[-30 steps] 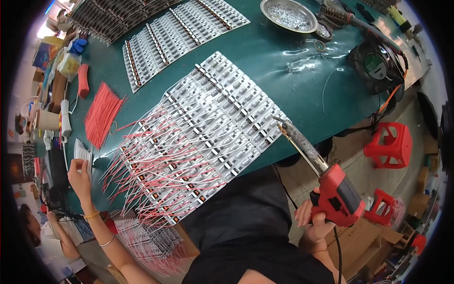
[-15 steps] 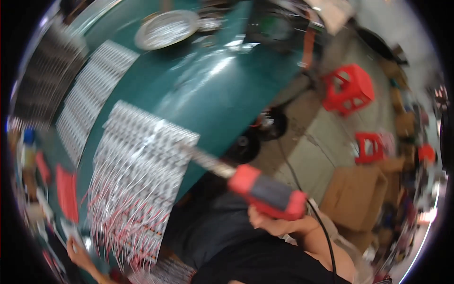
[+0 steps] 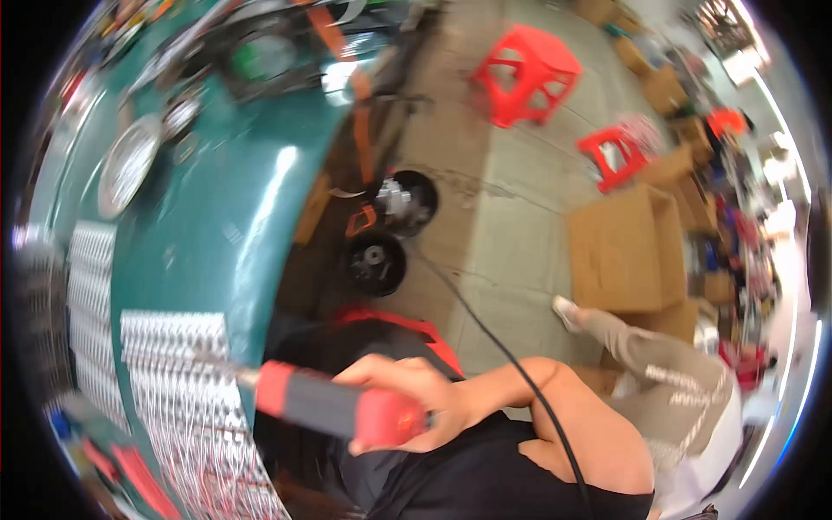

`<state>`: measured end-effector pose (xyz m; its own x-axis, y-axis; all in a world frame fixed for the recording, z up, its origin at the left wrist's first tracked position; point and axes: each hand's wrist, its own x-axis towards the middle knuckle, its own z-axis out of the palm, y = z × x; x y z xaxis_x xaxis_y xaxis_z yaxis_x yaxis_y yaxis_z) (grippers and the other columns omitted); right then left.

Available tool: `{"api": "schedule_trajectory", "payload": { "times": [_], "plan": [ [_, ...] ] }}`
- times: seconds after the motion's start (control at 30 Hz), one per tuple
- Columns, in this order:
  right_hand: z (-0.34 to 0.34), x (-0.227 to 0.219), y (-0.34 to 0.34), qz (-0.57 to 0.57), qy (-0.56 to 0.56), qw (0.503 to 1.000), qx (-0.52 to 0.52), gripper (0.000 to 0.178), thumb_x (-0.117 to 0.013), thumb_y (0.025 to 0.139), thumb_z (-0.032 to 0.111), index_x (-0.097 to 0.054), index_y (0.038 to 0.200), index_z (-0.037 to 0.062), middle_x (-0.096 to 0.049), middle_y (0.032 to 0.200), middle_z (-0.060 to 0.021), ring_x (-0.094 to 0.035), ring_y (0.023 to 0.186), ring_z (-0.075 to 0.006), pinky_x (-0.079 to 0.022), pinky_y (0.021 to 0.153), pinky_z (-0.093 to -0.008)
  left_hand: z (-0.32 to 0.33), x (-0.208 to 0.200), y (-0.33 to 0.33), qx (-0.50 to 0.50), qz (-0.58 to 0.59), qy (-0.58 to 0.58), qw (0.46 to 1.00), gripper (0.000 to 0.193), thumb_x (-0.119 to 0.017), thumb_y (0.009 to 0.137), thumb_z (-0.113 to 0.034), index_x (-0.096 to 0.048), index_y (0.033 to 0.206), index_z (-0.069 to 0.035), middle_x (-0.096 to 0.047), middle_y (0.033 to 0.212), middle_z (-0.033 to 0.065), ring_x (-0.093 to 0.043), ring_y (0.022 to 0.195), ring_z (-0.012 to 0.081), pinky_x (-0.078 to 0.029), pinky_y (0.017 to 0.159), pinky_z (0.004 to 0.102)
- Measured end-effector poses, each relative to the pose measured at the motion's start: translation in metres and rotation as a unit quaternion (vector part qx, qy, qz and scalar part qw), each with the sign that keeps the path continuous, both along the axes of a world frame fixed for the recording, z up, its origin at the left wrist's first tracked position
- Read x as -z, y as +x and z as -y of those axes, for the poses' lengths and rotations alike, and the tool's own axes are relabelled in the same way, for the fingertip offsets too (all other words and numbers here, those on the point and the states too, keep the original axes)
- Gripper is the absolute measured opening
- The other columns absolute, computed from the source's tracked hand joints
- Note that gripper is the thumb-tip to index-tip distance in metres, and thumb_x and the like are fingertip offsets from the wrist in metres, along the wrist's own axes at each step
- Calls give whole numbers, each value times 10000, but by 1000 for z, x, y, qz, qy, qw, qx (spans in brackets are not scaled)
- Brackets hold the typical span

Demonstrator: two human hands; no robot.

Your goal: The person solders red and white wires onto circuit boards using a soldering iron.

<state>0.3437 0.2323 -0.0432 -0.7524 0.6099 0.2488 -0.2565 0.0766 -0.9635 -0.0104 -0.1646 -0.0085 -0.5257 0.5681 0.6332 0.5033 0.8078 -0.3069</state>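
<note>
My right hand (image 3: 433, 400) is closed around a red and dark grey handheld tool (image 3: 322, 403) with a narrow metal tip; motion blur leaves its exact kind unclear. The tip points left, over a block of pale strips (image 3: 178, 347) laid in rows on the green table (image 3: 208, 225). Thin white and red wires (image 3: 195, 459) trail from these strips toward the lower edge. From the view, I cannot tell whether the tip touches the strips. My left hand is out of view.
More pale strips (image 3: 93, 303) lie farther left, with a round metal dish (image 3: 132, 166) beyond. A black cord (image 3: 485, 325) crosses near my right arm. Red stools (image 3: 529, 74), a cardboard box (image 3: 611, 251) and a person's beige trouser leg (image 3: 667, 364) are to the right.
The view has swung right, so the table and strips sit farther left. The tool's body has come closer to me, still in my right hand. My left hand has gone out of view.
</note>
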Motion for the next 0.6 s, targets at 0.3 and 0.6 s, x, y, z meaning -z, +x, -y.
{"api": "schedule_trajectory", "payload": {
  "times": [0.3,0.6],
  "plan": [
    [9,-6,42,224,-193,955,-16,940,-599,646,713,-414,1219,-8,-419,490,2,-453,417,-136,-416,483,-289,-253,-9,126,333,436,156,822,148,-678,683,1,-584,785,-49,-561,793,72,-529,761,259,-391,716,355],
    [14,-4,37,153,-164,974,-25,914,-579,705,689,-395,1287,9,-412,475,21,-442,398,-130,-407,472,-271,-268,18,129,297,431,148,839,147,-644,676,-20,-522,742,-70,-486,773,56,-464,767,247,-328,712,358]
  ]
}}
